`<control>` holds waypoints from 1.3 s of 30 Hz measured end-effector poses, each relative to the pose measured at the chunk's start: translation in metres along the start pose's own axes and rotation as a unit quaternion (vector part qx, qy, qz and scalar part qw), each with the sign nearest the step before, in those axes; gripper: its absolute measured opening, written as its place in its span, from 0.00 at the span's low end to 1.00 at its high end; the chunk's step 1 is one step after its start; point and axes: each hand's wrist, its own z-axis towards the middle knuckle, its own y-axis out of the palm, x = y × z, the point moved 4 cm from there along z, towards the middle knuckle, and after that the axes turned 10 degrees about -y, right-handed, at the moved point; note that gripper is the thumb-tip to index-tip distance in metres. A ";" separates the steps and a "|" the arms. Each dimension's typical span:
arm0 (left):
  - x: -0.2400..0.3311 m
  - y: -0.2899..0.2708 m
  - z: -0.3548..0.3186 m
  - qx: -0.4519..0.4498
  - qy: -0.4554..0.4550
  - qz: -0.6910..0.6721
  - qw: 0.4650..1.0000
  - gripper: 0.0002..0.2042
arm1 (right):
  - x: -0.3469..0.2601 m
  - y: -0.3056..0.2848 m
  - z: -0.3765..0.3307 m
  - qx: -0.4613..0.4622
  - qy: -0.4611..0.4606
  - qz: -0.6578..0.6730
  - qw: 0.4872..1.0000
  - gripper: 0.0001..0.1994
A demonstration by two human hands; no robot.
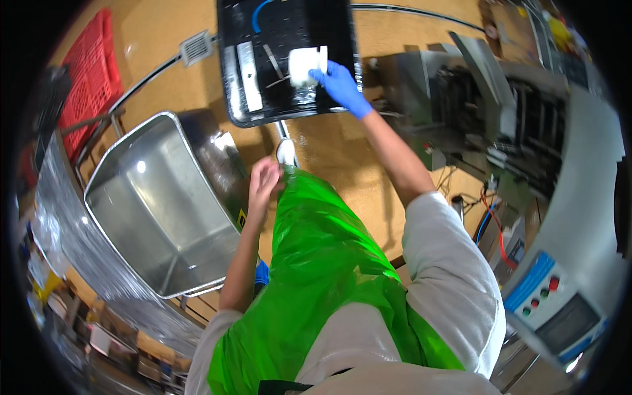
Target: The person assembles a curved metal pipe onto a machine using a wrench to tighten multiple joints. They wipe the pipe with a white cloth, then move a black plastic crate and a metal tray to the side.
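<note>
My right hand (341,87), in a blue glove, reaches forward to a black tray (273,113). Its thumb and fingers close on the right side of a white rounded part (303,64) with a narrow flange, which looks like plastic. Left of that part, a flat metal bar (249,77) and thin metal rods (273,61) lie in the tray. A curved blue strip (257,16) rests farther back. My left hand (264,176), bare and slightly blurred, hangs by the green apron (319,224) with its fingers loosely bent and nothing visible in them.
A deep metal tub (155,204) stands at my left, with a red plastic crate (92,72) beyond it. To the right are a machine (454,99) and a control panel (550,303) with buttons. A drain grate (196,48) is set in the floor.
</note>
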 end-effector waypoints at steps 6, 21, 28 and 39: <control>0.090 0.188 -0.017 -0.234 0.070 -0.160 0.957 0.35 | -0.210 -0.081 -0.171 0.047 0.039 0.136 0.989 0.18; -0.083 0.349 -0.019 -0.336 -0.051 0.037 0.940 0.34 | -0.102 -0.270 -0.516 0.150 0.269 -0.452 0.837 0.30; -0.102 0.398 -0.039 -0.364 -0.035 0.098 0.926 0.37 | -0.079 -0.273 -0.513 0.176 0.298 -0.448 0.824 0.21; -0.130 0.480 -0.009 -0.365 -0.009 0.176 0.914 0.42 | -0.069 -0.323 -0.496 0.213 0.259 -0.483 0.809 0.20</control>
